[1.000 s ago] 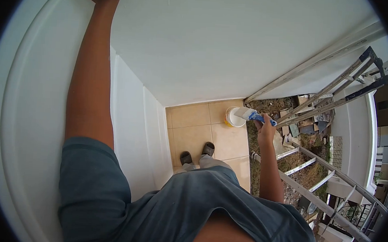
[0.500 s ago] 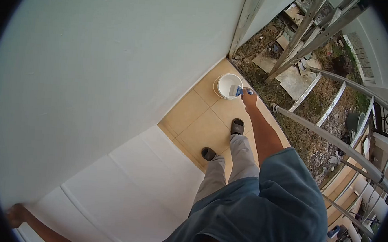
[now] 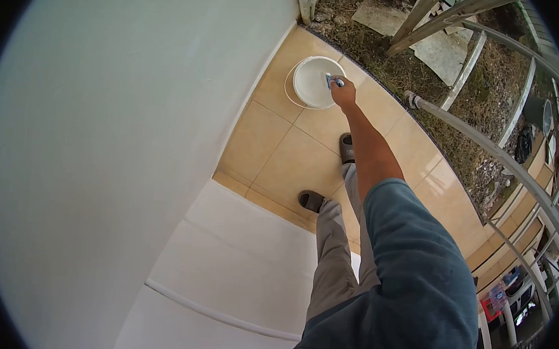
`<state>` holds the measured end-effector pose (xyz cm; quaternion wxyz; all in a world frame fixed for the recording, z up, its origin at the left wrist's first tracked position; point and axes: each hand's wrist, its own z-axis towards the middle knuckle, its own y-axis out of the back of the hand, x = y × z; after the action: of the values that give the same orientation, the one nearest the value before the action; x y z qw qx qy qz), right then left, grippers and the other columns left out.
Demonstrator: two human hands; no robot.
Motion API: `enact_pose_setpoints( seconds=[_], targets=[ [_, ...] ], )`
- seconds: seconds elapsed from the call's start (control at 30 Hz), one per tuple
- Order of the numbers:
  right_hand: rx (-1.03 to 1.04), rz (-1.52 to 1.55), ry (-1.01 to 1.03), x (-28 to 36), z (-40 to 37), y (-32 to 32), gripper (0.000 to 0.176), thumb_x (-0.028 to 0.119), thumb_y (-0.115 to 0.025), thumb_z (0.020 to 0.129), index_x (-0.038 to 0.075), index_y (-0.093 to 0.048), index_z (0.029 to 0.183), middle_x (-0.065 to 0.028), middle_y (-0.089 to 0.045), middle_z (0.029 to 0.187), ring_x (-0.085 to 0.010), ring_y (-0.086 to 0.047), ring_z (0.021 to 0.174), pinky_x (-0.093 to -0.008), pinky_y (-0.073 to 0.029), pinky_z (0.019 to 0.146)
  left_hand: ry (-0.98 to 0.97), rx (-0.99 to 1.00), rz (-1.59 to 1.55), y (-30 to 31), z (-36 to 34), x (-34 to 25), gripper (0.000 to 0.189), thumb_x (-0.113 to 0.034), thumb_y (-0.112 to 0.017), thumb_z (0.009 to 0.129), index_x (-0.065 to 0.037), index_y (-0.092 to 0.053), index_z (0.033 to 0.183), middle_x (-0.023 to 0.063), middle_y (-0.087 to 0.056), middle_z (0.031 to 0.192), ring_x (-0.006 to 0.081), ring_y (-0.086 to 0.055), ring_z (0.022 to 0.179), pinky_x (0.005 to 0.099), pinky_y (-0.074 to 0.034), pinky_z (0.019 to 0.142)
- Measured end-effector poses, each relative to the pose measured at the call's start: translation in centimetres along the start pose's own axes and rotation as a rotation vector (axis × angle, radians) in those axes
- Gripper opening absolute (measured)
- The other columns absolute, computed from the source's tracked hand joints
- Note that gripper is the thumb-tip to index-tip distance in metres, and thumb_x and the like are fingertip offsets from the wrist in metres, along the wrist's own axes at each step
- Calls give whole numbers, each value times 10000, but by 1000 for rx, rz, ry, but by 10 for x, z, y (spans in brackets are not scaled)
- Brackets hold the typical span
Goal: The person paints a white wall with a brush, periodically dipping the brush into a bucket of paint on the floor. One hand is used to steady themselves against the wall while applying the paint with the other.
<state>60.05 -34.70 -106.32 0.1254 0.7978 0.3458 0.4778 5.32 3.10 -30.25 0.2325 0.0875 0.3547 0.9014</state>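
Note:
My right hand (image 3: 344, 93) is closed around the handle of a paintbrush (image 3: 329, 81) with blue on it. The bristle end points down into a white bucket (image 3: 297, 83), over the pale contents. The bucket stands upright on tan floor tiles, its thin wire handle hanging down on the wall side. Both my feet, in dark slippers, are on the tiles just short of the bucket. My left hand lies outside the picture.
A pale wall (image 3: 127, 125) rises along the left, with a white ledge (image 3: 241, 256) below it. To the right, metal railings (image 3: 483, 137) curve past the tile edge. Wooden poles (image 3: 426, 22) stand over rough ground with flat boards (image 3: 440, 56).
The view has tilted down and closer to the bucket. My right hand has brought the brush farther down into the bucket. My left hand, earlier at the wall's lower left, has gone from view.

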Motion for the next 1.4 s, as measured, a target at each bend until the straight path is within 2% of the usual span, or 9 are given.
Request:
enact_pose_setpoints(
  seconds=[0.17,0.3,0.4,0.5,0.6,0.9,1.03,1.13,1.4],
  targets=[
    [15,-129,95,-15,17,-18,247,230,-681,889,104,-755,1088,-200,-744,1009,-351,-720,966,-425,-558,858,15,79,9,-22,-6,-11,599,-428,-430,1061,-135,-235,1546,85,-165,1633,284,-172,1480,499,-155,1195],
    [-107,-49,27,5,10,-19,234,205,-676,885,81,-740,1073,-237,-725,996,-397,-705,962,-457,-563,860,8,107,14,-28,1,-14,583,-421,-429,1060,-122,-251,1528,95,-185,1617,289,-193,1463,498,-172,1185],
    [-32,-151,169,-1,9,-20,234,211,-670,890,86,-741,1074,-241,-724,988,-404,-706,934,-462,-564,851,13,107,20,-26,5,-13,571,-415,-428,1060,-112,-262,1514,102,-201,1606,294,-208,1451,497,-185,1177],
    [7,-177,49,9,3,-13,232,197,-666,889,86,-743,1077,-236,-723,1015,-403,-701,943,-464,-559,864,13,100,23,-23,7,-13,559,-410,-427,1060,-103,-274,1501,110,-216,1594,298,-224,1439,496,-197,1169],
    [-34,-149,210,-3,6,-23,223,181,-660,887,79,-745,1066,-232,-726,1007,-403,-703,938,-461,-559,862,12,103,27,-23,7,-13,548,-405,-427,1060,-93,-286,1488,117,-231,1583,302,-240,1427,495,-210,1161],
    [-117,-123,146,-10,-1,-37,196,198,-681,888,97,-745,1043,-241,-727,925,-397,-717,886,-448,-571,793,7,132,47,-20,8,-13,517,-389,-425,1059,-65,-321,1447,139,-277,1548,315,-287,1390,493,-248,1138],
    [42,-201,101,-10,-3,-29,228,196,-662,889,107,-745,1082,-215,-735,979,-387,-710,937,-459,-564,842,7,127,62,-13,7,-12,504,-381,-424,1058,-52,-336,1429,149,-297,1532,321,-308,1374,491,-265,1128],
    [-46,-179,191,-13,0,-27,191,212,-687,888,121,-746,1045,-234,-726,901,-402,-716,836,-456,-571,767,14,120,58,-13,5,-10,495,-376,-424,1058,-42,-348,1416,157,-313,1521,325,-323,1362,490,-277,1120],
    [20,-241,268,-3,10,-13,189,205,-678,898,126,-741,1058,-235,-725,893,-405,-713,836,-475,-573,748,-3,112,46,-12,15,-10,474,-362,-422,1057,-17,-379,1380,176,-353,1490,336,-365,1329,488,-311,1099]
  ],
)
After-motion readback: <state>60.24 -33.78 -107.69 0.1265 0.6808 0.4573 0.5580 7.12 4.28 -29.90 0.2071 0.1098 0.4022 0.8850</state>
